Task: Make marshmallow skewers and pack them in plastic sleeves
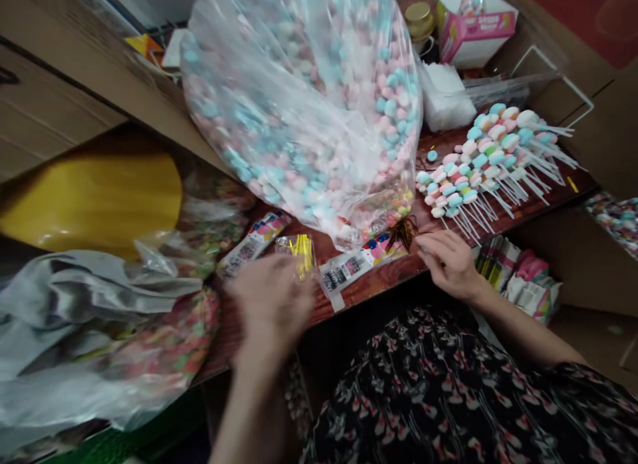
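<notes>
Smeared by motion, my left hand [272,294] passes over the table's left part, beside gold twist ties [303,251] in a clear packet. Its fingers are too blurred to read. My right hand [452,263] is at the table's front edge, thumb and fingertips pressed together; whatever they hold, if anything, is too small to make out. Just left of those fingertips lies a bunch of dark gold ties [401,232]. Printed clear bags [349,268] lie between my hands, and another printed bag stack [254,244] lies beyond my left hand.
A huge clear bag of pink and blue marshmallows [299,118] fills the table's back. Many candy skewers on white sticks [488,158] lie at right. Bagged colourful candies [164,344] and a yellow rounded object [94,198] are at left. A plastic bin [498,92] stands behind.
</notes>
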The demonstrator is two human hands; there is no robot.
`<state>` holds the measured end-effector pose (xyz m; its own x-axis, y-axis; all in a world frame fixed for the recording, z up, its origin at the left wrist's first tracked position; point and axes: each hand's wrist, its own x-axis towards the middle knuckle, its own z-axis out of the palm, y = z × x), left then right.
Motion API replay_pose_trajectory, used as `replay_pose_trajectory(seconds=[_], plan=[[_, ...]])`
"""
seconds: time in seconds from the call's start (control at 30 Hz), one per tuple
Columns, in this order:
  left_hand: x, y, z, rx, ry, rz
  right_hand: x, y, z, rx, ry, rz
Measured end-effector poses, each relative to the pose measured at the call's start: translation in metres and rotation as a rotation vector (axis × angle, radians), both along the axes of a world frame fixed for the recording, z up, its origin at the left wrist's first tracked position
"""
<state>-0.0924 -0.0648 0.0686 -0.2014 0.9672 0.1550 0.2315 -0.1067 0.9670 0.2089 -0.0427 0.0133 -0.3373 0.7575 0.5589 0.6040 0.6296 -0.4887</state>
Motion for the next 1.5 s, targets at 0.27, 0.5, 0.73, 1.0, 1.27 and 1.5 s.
replay_pose_trajectory(seconds=[0.27, 0.5, 0.73, 1.0, 1.27, 1.5], plan=[[0.067, 0.003, -0.064, 0.116, 1.398, -0.437, 0.027, 0.005, -0.003, -0.006, -0.156, -0.201], [0.040, 0.006, -0.095, 0.613, 1.137, -0.360, 0.058, 0.031, 0.010, 0.102, -0.217, -0.519], [0.050, 0.006, -0.091, 0.400, 1.039, -0.213, 0.057, 0.040, 0.015, -0.063, -0.554, -0.640], [0.051, 0.010, -0.090, 0.454, 1.038, -0.118, 0.059, 0.043, -0.009, -0.088, -0.554, -0.666], [0.043, -0.005, -0.088, 0.235, 1.021, -0.149, 0.064, 0.026, 0.008, 0.102, -0.069, -0.434], [0.035, 0.002, -0.098, 0.212, 0.660, -0.055, 0.044, 0.014, 0.010, 0.030, -0.133, -0.195]])
